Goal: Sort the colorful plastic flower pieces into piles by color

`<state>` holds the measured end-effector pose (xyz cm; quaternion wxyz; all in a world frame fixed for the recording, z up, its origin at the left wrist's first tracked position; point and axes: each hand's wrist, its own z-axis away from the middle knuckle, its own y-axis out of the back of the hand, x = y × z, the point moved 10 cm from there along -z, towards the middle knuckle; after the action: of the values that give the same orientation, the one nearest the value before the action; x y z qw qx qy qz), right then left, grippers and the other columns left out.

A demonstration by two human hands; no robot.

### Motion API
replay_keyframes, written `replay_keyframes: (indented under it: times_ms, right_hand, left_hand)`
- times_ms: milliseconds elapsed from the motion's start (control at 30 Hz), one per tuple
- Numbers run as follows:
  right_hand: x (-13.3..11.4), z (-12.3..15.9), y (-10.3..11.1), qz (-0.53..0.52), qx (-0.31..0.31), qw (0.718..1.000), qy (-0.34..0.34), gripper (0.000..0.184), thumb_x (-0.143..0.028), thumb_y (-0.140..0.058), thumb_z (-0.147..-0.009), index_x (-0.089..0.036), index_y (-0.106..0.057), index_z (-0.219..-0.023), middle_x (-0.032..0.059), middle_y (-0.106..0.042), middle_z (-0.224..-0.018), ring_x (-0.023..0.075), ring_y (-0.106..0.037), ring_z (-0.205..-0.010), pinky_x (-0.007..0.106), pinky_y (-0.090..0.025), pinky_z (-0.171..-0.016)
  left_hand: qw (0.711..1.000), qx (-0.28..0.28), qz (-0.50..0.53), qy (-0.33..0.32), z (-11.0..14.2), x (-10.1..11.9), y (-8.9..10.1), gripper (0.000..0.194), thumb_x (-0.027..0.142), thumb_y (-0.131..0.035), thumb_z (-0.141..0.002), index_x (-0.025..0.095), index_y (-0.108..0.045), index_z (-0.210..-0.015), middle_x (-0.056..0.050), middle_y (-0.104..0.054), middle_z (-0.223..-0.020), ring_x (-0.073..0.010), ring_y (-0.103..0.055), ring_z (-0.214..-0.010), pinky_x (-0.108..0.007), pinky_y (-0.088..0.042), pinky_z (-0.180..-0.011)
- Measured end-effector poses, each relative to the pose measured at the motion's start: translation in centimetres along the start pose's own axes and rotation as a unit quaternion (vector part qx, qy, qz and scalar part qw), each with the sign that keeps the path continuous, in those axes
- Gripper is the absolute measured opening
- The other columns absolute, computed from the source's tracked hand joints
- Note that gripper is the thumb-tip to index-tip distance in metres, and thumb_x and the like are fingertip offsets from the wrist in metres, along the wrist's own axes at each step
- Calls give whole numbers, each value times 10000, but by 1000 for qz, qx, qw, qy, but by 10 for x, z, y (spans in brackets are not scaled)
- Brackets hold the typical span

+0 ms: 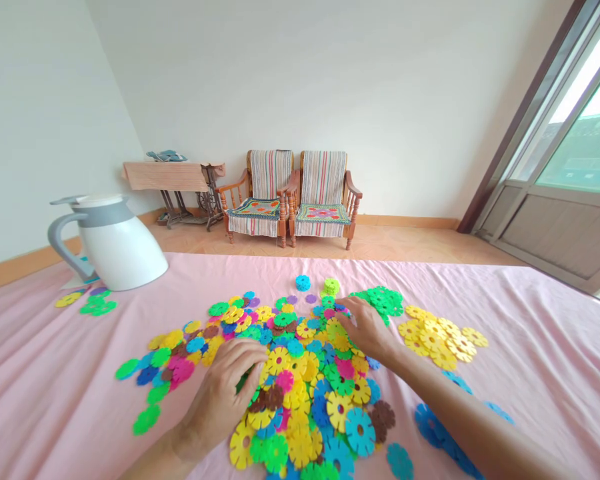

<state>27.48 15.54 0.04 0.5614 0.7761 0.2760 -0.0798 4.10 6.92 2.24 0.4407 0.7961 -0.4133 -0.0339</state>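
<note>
A heap of plastic snowflake discs (300, 363) in yellow, green, blue, pink, brown and purple lies on the pink cloth. My left hand (225, 377) is at the heap's left side, its fingers curled round a shaded green snowflake disc (243, 382) that shows between thumb and fingers. At the heap's upper right, my right hand (367, 327) reaches in with fingers and thumb apart, the tips over several discs. Just past it is a pile of green snowflake discs (387, 301). Yellow snowflake discs (437, 337) lie grouped to the right. Blue snowflake discs (433, 427) sit partly behind my right forearm.
A white and grey jug (123, 247) stands at the left, with several discs before it. At the far side are a small blue stack (303, 283) and a lime-green stack (331, 287). Two wooden chairs (295, 193) and a covered sewing table (167, 177) stand beyond the pink cloth (545, 347).
</note>
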Motion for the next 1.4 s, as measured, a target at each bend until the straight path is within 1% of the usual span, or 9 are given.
replay_keyframes:
  times_ms: [67,233,467,567,700,833,933,1100,1400]
  right_hand:
    - [-13,-6,-14,3,-23,1000,12,351,-350,-487,-901,-174,-611,-1178,107,-661,-1158,220,-579,-1110,341,-413,-957]
    - [-18,-16,-28,13,-54,998,-1,417,-404,-466,-911,-141,-584,-1212,162,-599,-1256,268,-530,-1181,398,-395,-965]
    - [-59,7,-18,-32,-112,993,38,352,-404,-480,-902,-173,-648,-1108,103,-669,-1076,214,-606,-1012,346,-447,-888]
    - [-71,5,-14,-81,-147,984,65,315,-402,-461,-911,-212,-685,-1022,56,-700,-983,176,-641,-900,301,-478,-807]
    - [-32,-33,-7,-35,-92,995,12,306,-348,-516,-871,-182,-655,-1087,73,-686,-1045,179,-636,-941,284,-473,-832]
    - [18,-70,-22,22,-72,996,-45,659,-288,-642,-738,-75,-455,-1333,205,-553,-1269,301,-501,-1196,411,-371,-995]
    - [36,-82,-40,44,-100,992,-65,860,-327,-720,-637,-95,-382,-1392,217,-507,-1326,356,-435,-1257,458,-354,-999]
    - [42,-85,-54,58,-125,987,-77,880,-365,-701,-646,-112,-350,-1412,206,-501,-1338,356,-439,-1254,443,-378,-965]
    - [32,-82,-54,57,-134,988,-56,752,-243,-650,-682,-60,-397,-1366,192,-562,-1265,301,-513,-1173,369,-398,-948]
  left_hand:
    - [1000,0,1,-2,1,0,0,130,171,-513,-890,213,-631,-925,-38,-676,-933,-186,-615,-934,-336,-516,-835]
    - [1000,-2,-1,-8,1,2,1,127,162,-509,-897,216,-620,-928,-35,-673,-935,-184,-609,-936,-338,-508,-840]
    - [1000,-10,7,-10,0,6,1,131,141,-502,-900,214,-608,-920,-37,-667,-934,-181,-603,-935,-324,-505,-835]
    - [1000,-14,13,-3,0,5,1,137,141,-497,-902,214,-610,-928,-40,-666,-938,-182,-604,-936,-319,-507,-831]
    - [1000,-17,18,1,1,4,0,142,135,-495,-903,211,-610,-938,-44,-664,-939,-181,-602,-940,-324,-504,-842]
    - [1000,-8,22,-4,1,5,1,144,115,-498,-900,203,-607,-933,-43,-659,-927,-176,-596,-933,-321,-499,-843]
    - [1000,-5,28,-2,0,5,1,132,104,-512,-894,197,-603,-923,-37,-653,-911,-168,-590,-926,-305,-494,-837]
    - [999,-13,37,4,0,4,0,122,104,-515,-895,196,-594,-910,-34,-650,-915,-167,-584,-925,-302,-485,-833]
    - [999,-13,47,5,1,4,0,125,106,-515,-894,193,-601,-921,-44,-648,-908,-175,-587,-922,-316,-487,-836]
